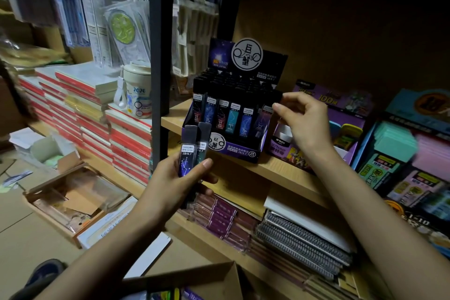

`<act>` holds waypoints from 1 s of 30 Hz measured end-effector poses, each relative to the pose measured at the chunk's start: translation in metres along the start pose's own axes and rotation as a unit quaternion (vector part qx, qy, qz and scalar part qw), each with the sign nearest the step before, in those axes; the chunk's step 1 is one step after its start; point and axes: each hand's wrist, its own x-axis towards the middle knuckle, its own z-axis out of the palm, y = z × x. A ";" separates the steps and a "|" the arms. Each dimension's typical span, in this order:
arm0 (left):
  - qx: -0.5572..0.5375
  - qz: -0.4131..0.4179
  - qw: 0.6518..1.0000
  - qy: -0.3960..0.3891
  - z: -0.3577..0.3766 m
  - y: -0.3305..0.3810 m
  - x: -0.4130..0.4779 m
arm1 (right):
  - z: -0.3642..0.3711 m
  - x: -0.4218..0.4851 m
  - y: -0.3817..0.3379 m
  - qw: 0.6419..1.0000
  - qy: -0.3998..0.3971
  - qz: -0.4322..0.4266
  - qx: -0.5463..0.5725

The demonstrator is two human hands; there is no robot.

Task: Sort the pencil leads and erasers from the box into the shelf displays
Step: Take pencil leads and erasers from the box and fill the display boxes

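The wooden shelf [280,173] carries the purple lead display [233,151] in the middle, and the eraser displays [394,143] stand to the right of it. The cardboard box [194,277] is at the near edge, low in the view.

The left grip [177,180] is closed around two lead cases [188,151] and holds them upright, just in front of the display. The right grip [302,119] has curled fingers at the top of the last case [261,122], at the right end of the near row. This case leans a little. I cannot tell if the fingers pinch it or only touch it.

I judge that this case is being seated now. It is better to press it straight down until it stands level with its neighbours, then to take the next case from the left grip.
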 end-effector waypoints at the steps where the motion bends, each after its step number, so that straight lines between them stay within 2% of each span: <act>1: 0.002 -0.001 1.000 0.004 -0.001 -0.001 0.000 | 0.000 0.000 0.000 1.000 0.000 0.002 0.007; 6: 0.000 -0.001 1.000 0.001 -0.001 -0.003 0.000 | 0.007 0.000 0.003 0.999 -0.008 0.029 0.017; 15: -0.008 0.027 0.999 -0.017 -0.003 0.004 -0.003 | 0.020 0.006 0.012 0.996 -0.013 0.052 -0.074; 19: -0.013 0.029 0.999 -0.014 -0.005 0.008 -0.006 | 0.013 0.003 0.000 0.981 0.022 0.014 -0.194; 22: -0.029 0.031 0.999 -0.007 -0.006 0.011 -0.008 | 0.013 -0.015 -0.021 0.980 0.048 -0.051 -0.184; 23: -0.033 0.031 0.999 -0.005 -0.007 0.012 -0.009 | 0.017 -0.023 -0.028 0.987 0.021 -0.049 -0.149; 25: -0.035 0.034 0.999 -0.004 -0.007 0.014 -0.009 | 0.030 -0.042 -0.044 0.993 -0.109 0.035 -0.042; 27: -0.033 0.046 0.998 -0.009 -0.007 0.015 -0.009 | 0.044 -0.059 -0.056 0.958 -0.241 0.144 0.059; 28: -0.031 0.054 0.998 -0.015 -0.008 0.015 -0.009 | 0.050 -0.063 -0.059 0.943 -0.269 0.175 0.090; 30: -0.028 0.054 0.998 -0.026 -0.009 0.015 -0.010 | 0.058 -0.068 -0.063 0.931 -0.271 0.205 0.136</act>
